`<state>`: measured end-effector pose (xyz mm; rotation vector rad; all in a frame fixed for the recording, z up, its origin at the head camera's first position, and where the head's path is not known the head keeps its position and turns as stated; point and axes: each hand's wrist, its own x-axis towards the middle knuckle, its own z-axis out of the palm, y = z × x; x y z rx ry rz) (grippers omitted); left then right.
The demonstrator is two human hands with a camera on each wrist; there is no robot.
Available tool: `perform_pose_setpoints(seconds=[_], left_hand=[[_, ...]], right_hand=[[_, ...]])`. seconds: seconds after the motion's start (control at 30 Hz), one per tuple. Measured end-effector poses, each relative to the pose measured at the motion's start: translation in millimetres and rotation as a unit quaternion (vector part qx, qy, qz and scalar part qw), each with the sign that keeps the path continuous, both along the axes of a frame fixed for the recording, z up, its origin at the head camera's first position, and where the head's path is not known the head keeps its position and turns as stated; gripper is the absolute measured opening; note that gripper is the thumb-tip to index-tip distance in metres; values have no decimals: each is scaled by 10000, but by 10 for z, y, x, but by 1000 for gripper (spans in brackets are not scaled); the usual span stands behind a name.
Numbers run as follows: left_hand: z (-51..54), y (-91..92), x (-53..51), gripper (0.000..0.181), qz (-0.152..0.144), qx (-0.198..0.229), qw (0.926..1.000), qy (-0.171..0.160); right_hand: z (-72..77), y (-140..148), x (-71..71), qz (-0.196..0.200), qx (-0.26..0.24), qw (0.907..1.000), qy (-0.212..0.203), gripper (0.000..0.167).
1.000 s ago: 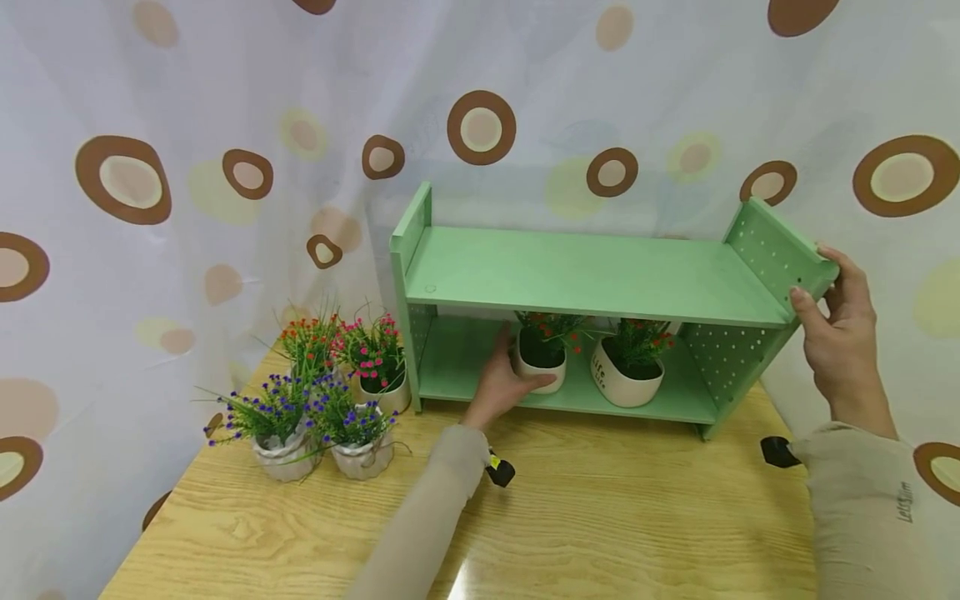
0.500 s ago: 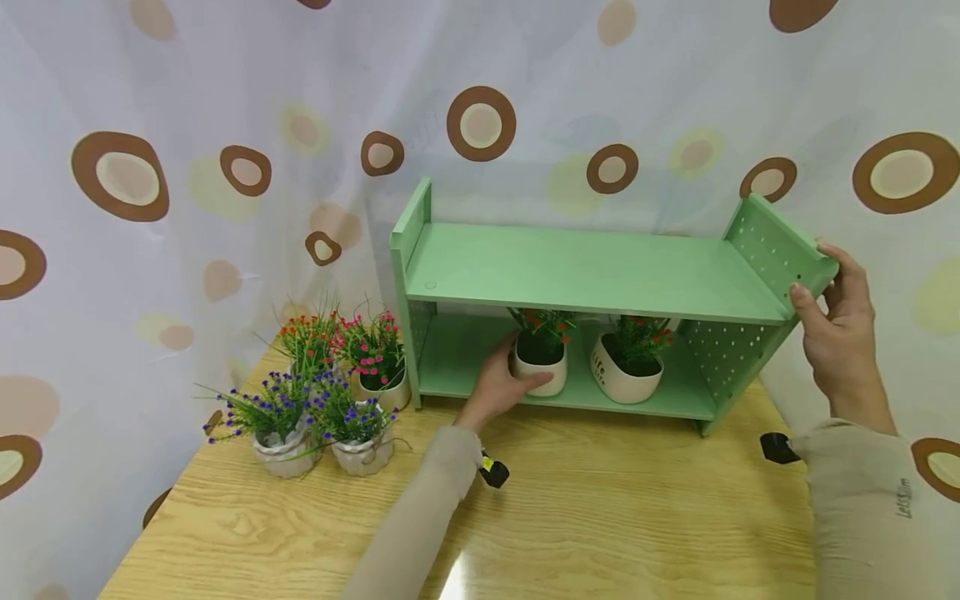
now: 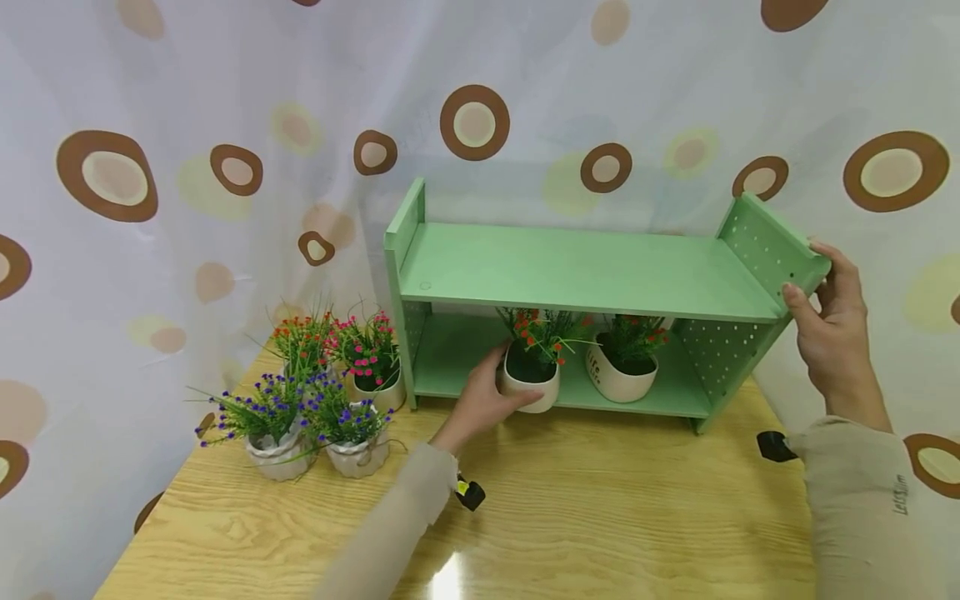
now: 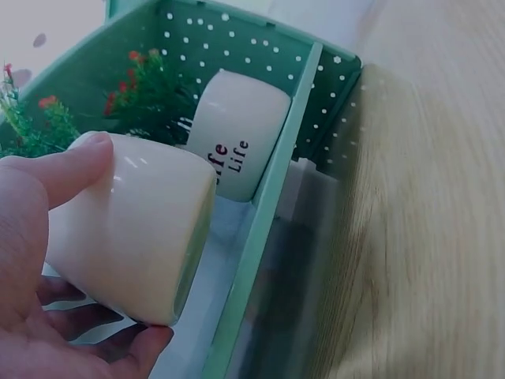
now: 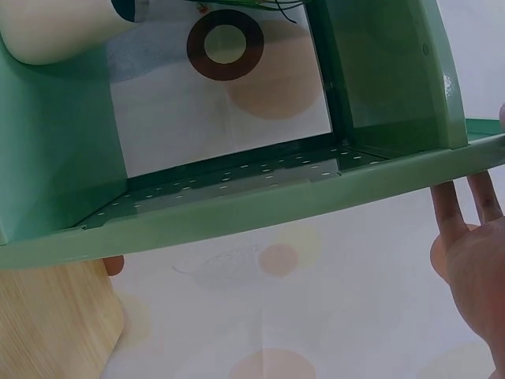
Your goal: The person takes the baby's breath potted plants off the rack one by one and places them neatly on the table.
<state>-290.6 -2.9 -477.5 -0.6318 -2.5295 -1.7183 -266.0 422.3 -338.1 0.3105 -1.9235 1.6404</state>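
My left hand (image 3: 483, 398) grips a white flower pot (image 4: 142, 221) with red flowers, thumb on its front and fingers around the far side. The pot is at the front edge of the lower board of a green two-tier shelf (image 3: 592, 267); in the left wrist view its base is tilted into sight. Beside it on that board stands a second white pot lettered "Life" (image 3: 624, 379), also with red flowers. My right hand (image 3: 838, 333) holds the upper front corner of the shelf's right side panel (image 5: 260, 225), thumb inside and fingers outside.
Left of the shelf, on the wooden table (image 3: 600, 500), several potted flowers stand close together: blue ones (image 3: 277, 454) in front, pink ones (image 3: 378, 387) and red ones (image 3: 303, 337) behind. A patterned curtain (image 3: 525, 50) hangs behind the shelf.
My left hand has drawn the flower pot forward and left, from further inside the lower board to its front edge. The right hand stays on the side panel.
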Motion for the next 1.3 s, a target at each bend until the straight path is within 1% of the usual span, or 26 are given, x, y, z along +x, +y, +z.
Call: perform_pose_setpoints(seconds=[0.13, 0.33, 0.5, 0.7, 0.73, 0.83, 0.97, 1.03, 1.3], left_hand=[[38, -116, 135, 98, -5, -110, 9999, 35], [66, -235, 292, 103, 105, -189, 9997, 106], [80, -316, 416, 104, 92, -215, 9996, 176], [66, -401, 515, 105, 113, -342, 9993, 89], [64, -415, 530, 105, 116, -349, 9993, 115], [54, -461, 570, 106, 42, -220, 9997, 82], [28, -538, 638, 106, -63, -93, 9999, -43], [5, -584, 683, 107, -68, -144, 9998, -70], [-29, -724, 832, 108, -50, -274, 9995, -161]], right_hand=[[4, -3, 0, -128, 196, 9997, -101, 59], [1, -19, -17, -173, 182, 9996, -148, 59], [0, -30, -12, -257, 260, 9991, -211, 59], [9, -30, 6, -283, 217, 9991, -208, 59], [11, -30, 7, -285, 215, 9992, -189, 59], [16, -25, 7, -281, 217, 9993, -125, 59], [13, -22, 6, -178, 54, 9998, -74, 59], [10, -25, 6, -159, 63, 9998, -116, 59], [22, -49, 5, -347, 186, 9989, -246, 59]])
